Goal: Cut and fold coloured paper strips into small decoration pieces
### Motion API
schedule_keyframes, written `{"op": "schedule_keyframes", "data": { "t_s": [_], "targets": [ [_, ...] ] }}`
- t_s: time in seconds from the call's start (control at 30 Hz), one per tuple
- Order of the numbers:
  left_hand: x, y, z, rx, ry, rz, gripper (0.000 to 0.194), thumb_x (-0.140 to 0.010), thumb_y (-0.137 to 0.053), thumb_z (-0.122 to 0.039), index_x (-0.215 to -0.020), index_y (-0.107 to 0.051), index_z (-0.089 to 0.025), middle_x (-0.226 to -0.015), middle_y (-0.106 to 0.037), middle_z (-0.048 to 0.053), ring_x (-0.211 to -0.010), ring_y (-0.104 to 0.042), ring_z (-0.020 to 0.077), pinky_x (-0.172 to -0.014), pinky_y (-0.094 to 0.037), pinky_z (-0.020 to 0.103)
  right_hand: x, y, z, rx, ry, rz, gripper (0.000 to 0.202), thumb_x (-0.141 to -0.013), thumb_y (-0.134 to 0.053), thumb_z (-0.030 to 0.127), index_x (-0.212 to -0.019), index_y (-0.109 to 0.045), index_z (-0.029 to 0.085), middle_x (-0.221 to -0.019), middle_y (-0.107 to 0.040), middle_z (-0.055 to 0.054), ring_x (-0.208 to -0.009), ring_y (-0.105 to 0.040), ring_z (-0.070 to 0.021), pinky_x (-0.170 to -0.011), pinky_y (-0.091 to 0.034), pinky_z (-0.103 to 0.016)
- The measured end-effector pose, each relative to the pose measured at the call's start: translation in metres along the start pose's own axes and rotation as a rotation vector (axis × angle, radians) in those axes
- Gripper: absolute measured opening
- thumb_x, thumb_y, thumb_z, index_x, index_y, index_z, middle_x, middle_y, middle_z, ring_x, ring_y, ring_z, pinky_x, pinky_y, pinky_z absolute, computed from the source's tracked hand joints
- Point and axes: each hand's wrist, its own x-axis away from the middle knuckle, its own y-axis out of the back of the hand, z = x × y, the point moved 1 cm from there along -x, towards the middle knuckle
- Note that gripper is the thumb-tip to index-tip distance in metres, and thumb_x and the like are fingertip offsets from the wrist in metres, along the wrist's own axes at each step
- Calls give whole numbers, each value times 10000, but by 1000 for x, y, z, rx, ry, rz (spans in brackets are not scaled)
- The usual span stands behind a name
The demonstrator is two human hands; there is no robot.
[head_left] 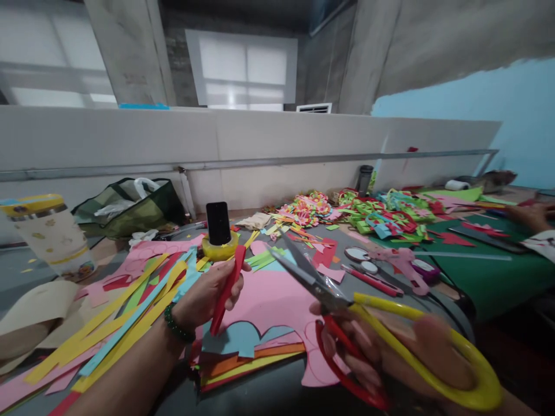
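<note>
Red strip [229, 290] is pinched in the left hand [203, 293], up over the left part of the pink sheet [269, 297]. The right hand [377, 361] curls round the scissors [330, 296] at the right of the pink sheet, blades a bit apart and not touching the strip. Lots of long strips [130, 330] lie left of the pink sheet, and bright piles [385, 216] sit behind it to the right, so much looks done. Snipping this strip and using the loose ones seem left to do.
</note>
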Motion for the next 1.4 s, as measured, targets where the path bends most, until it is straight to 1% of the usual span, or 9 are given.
{"op": "schedule_keyframes", "data": {
  "t_s": [0.07, 0.17, 0.4, 0.63, 0.97, 1.1, 1.2, 1.3, 1.4],
  "targets": [
    [1, 0, 0, -4, -10, 26, 290, -852, -471, -438, -939, -553, -174, -531, -476, -51, -344, -410, 36, -347, -277, 133, 1, -9, -4, -163, -11, 167, 837, -532, -393, 874, -1107, -591, 299, -815, -564, -86, -447, -410, -106, -415, -389, -268],
    [3, -2, 0, -9, -19, 56, 304, -862, -453, -442, -951, -557, -171, -533, -479, -46, -352, -413, 40, -354, -285, 138, -3, -18, -7, -248, -52, 246, 783, -543, -431, 854, -1067, -614, 303, -852, -546, -73, -452, -362, -80, -389, -362, -227],
    [5, -6, 1, -85, -18, 71, 335, -890, -394, -437, -971, -553, -153, -534, -513, -25, -344, -429, 52, -348, -300, 144, -10, -21, -9, -288, -52, 264, 773, -556, -439, 842, -1065, -628, 291, -820, -534, -71, -451, -368, -71, -393, -377, -213],
    [3, -3, 1, -61, -29, 69, 344, -893, -391, -433, -1008, -543, -147, -530, -515, -27, -349, -433, 56, -351, -312, 144, -9, -15, -12, -314, 33, 305, 741, -630, -455, 790, -1112, -611, 249, -806, -545, -70, -436, -377, -60, -369, -375, -200],
    [3, -5, 3, -78, 7, 94, 346, -890, -398, -435, -998, -550, -145, -521, -520, -26, -337, -448, 60, -337, -327, 143, -10, -18, -13, -329, 13, 321, 772, -629, -449, 796, -1121, -594, 219, -803, -539, -69, -446, -378, -46, -372, -371, -177],
    [5, -6, 5, -155, 46, 142, 363, -884, -398, -456, -981, -555, -144, -536, -559, -11, -343, -489, 78, -329, -336, 153, -15, -18, -15, -363, -16, 324, 783, -623, -463, 793, -1122, -581, 201, -798, -541, -65, -450, -406, -48, -380, -377, -178],
    [7, -9, 7, -222, 99, 200, 375, -878, -406, -469, -949, -565, -138, -548, -583, 0, -356, -516, 85, -343, -346, 159, -20, -20, -15, -371, 9, 337, 778, -646, -464, 779, -1135, -560, 181, -764, -543, -56, -438, -423, -54, -373, -378, -182],
    [9, -12, 7, -265, 88, 203, 370, -872, -419, -476, -892, -570, -138, -546, -592, 1, -366, -520, 79, -370, -361, 160, -23, -24, -14, -358, 5, 295, 757, -671, -444, 772, -1130, -550, 178, -735, -528, -31, -410, -388, -34, -366, -382, -175],
    [9, -12, 5, -275, 91, 187, 359, -859, -442, -481, -839, -562, -144, -542, -599, 3, -369, -528, 80, -366, -355, 155, -23, -27, -14, -321, -25, 247, 704, -703, -434, 751, -1101, -560, 184, -685, -492, 13, -358, -304, -1, -347, -385, -166]
  ]
}}
